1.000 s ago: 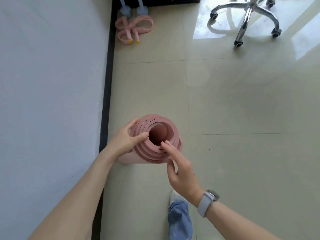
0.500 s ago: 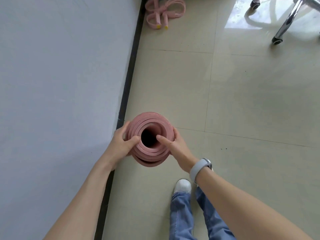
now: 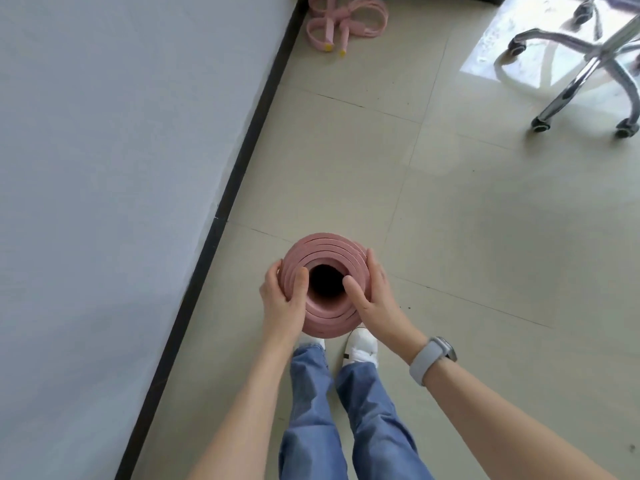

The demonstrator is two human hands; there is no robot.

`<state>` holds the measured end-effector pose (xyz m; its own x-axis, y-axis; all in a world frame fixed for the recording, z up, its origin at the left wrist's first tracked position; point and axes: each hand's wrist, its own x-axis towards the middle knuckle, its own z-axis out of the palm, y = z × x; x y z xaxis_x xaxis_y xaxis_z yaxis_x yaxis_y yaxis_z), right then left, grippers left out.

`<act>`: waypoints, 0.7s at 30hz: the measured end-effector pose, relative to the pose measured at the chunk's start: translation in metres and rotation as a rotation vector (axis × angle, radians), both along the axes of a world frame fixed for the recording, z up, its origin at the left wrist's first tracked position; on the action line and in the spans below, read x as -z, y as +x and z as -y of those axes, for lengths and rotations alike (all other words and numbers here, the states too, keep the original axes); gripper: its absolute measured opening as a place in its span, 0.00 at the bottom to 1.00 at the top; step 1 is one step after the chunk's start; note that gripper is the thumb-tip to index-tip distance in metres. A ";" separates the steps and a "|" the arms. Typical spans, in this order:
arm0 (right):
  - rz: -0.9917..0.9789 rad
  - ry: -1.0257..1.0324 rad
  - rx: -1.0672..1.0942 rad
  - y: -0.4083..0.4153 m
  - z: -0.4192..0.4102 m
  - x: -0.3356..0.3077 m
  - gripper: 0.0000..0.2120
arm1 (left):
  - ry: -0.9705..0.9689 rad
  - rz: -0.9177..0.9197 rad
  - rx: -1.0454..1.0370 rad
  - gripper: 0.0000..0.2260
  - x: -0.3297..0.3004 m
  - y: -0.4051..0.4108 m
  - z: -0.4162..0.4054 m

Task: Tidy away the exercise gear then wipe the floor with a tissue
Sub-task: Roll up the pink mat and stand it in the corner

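Observation:
A rolled pink exercise mat [image 3: 325,249] stands on end in front of my feet, and I look straight down its dark hollow core. My left hand [image 3: 282,299] clasps its left side, thumb hooked over the rim into the core. My right hand [image 3: 372,299] clasps the right side the same way, a grey watch on that wrist. Far off by the wall lies a pink pedal resistance band [image 3: 346,20] with yellow-tipped handles.
A white wall [image 3: 121,168] with a black skirting board [image 3: 221,216] runs along the left. A chrome chair base on castors [image 3: 585,64] stands at the upper right. The floor is glossy beige tile [image 3: 485,237]. My white shoes and jeans are under the mat.
The mat has come from a tilt to upright and closer to my feet. My right hand went from touching the rim to clasping the roll's side. The view swung down and right.

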<state>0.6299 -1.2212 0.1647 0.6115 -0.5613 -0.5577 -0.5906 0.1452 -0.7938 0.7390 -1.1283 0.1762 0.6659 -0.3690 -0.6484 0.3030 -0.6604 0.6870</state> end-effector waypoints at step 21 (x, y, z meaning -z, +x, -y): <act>-0.341 -0.386 -0.282 0.036 0.002 0.020 0.27 | 0.239 0.287 0.596 0.27 0.029 0.032 0.028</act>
<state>0.6662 -1.2228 0.1443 0.5889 -0.6045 -0.5365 -0.7957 -0.3171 -0.5161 0.7714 -1.1566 0.1470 0.5513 -0.5941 -0.5858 -0.3296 -0.8001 0.5012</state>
